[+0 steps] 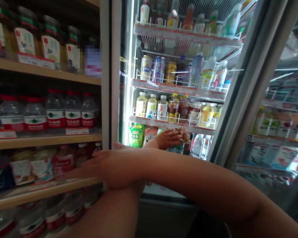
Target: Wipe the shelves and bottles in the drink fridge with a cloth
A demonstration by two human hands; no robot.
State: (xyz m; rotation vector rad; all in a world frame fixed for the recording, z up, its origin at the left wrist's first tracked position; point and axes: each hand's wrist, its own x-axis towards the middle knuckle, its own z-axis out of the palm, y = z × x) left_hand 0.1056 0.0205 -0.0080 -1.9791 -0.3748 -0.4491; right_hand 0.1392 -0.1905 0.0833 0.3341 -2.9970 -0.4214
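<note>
- Step in hand, my read: left arm reaching toward the cooler (pixel 175 125), right arm crossed over it.
- Left hand (pixel 167 138): fingers extended, pointing right. A small pinkish thing (pixel 185 136) sits at their tips; can't tell whether it's gripped or just overlaps in view.
- Right hand (pixel 111 167): fingers spread, pointing left, nothing visible in them. Contact with the left forearm unclear.
- Around left fingers: green pack (pixel 136 135) to their left, clear bottles (pixel 198 145) to their right, shelf edge just above.
- Beyond right fingertips: pink-labelled bottle (pixel 64 162), apparently untouched.
- Next move, judged: needs arms uncrossed before any two-handed grip.
</note>
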